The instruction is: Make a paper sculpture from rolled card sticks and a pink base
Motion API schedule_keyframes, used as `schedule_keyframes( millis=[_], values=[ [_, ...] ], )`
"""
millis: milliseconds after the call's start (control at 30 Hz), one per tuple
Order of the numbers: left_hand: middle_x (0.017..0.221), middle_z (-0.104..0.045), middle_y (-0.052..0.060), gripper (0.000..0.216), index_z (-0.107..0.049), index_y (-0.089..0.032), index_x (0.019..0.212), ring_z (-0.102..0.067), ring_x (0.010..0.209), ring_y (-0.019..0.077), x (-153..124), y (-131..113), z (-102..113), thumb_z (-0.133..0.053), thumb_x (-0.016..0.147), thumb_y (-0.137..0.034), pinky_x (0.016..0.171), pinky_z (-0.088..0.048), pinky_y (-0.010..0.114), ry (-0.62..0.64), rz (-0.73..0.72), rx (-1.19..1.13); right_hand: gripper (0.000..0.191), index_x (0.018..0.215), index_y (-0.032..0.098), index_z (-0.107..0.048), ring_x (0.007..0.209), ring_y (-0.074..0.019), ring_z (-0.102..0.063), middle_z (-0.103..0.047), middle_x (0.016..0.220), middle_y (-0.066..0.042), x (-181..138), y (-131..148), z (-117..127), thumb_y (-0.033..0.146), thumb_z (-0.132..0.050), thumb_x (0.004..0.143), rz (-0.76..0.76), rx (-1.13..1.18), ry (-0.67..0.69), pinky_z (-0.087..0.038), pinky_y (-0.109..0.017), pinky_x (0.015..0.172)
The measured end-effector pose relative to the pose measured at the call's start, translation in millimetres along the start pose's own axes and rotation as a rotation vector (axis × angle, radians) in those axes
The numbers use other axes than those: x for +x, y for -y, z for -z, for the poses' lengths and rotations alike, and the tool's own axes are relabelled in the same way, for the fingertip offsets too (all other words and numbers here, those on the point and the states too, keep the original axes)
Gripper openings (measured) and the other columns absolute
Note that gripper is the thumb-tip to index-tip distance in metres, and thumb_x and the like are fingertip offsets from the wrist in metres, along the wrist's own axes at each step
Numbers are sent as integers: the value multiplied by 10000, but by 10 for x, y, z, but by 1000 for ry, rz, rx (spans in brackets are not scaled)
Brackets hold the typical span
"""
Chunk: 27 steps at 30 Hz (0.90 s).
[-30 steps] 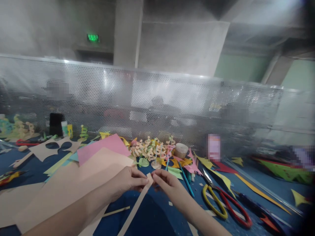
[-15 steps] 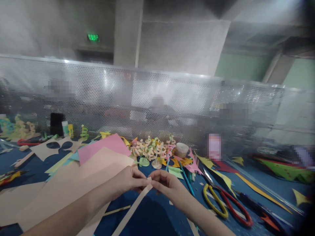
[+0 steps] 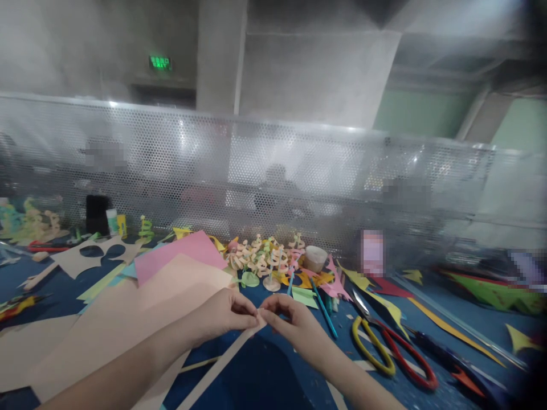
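Note:
A long pale paper strip point(image 3: 222, 363) runs from my fingertips down to the bottom edge of the view. My left hand point(image 3: 224, 312) pinches its upper end from the left. Right beside it, my right hand point(image 3: 285, 316) grips the same end between thumb and forefinger, so the fingertips of both hands nearly touch. The very tip of the strip is partly hidden by my fingers. Under my left forearm lie large peach paper sheets point(image 3: 141, 307). Just beyond my hands stand several curled paper spirals point(image 3: 260, 259) on small round bases.
Scissors point(image 3: 374, 327) with yellow and red handles lie right of my right hand, near a dark blue tool point(image 3: 453, 364). A blue stick point(image 3: 325, 310), paper scraps and a small cup point(image 3: 315, 259) sit behind. A pink sheet point(image 3: 182, 259) and glue stick point(image 3: 112, 222) are left; a perforated metal screen point(image 3: 205, 159) closes the back.
The strip's lower part has swung slightly left and lies at a lower slant. My fingers have shifted a little at its upper end, covering more of the tip.

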State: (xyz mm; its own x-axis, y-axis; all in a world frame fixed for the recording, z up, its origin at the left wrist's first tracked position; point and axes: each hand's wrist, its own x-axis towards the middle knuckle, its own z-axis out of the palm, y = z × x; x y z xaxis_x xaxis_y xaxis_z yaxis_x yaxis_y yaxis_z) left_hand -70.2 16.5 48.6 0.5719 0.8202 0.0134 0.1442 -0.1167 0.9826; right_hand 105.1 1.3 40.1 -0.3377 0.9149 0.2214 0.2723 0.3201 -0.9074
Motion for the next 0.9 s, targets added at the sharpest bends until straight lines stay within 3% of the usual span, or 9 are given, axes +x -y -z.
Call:
schedule_keyframes(
  millis=[167,300,600,767,900],
  values=[
    [643,-610,-25,133,-670,-148,724,-514,623,105,5,16,-14,-662,625,-237,631,-373,209,44,5,-17,200,685,173,-516,572,-118,-436,-471,620,24,-6,8,-3,367,-534,732,-1,21,-6,-361,-233,537],
    [653,-618,-18,188,-633,-145,730,-538,624,113,35,53,-19,-697,584,-245,649,-398,229,-4,0,-90,217,688,179,-496,551,-112,-430,-451,613,31,5,-20,-4,388,-511,742,0,45,-21,-374,-234,526],
    [635,-620,-10,168,-668,-151,695,-547,658,136,-7,-61,-29,-646,628,-304,677,-398,241,-37,7,56,187,681,187,-496,547,-117,-455,-459,602,31,-1,-35,-8,365,-511,739,-25,16,-55,-390,-235,519],
    [625,-599,-12,248,-645,-139,757,-526,591,117,15,14,-71,-658,621,-347,601,-403,236,-20,46,-5,152,696,189,-508,605,-137,-505,-534,643,5,-16,-59,-48,323,-503,768,42,-61,-104,-406,-241,551],
    [526,-556,-28,227,-598,-122,654,-497,504,106,41,93,-124,-665,581,-326,502,-372,220,-97,69,23,144,695,185,-512,653,-152,-527,-569,674,-14,-25,-38,-84,302,-491,776,63,-119,-119,-410,-253,587]
  ],
)
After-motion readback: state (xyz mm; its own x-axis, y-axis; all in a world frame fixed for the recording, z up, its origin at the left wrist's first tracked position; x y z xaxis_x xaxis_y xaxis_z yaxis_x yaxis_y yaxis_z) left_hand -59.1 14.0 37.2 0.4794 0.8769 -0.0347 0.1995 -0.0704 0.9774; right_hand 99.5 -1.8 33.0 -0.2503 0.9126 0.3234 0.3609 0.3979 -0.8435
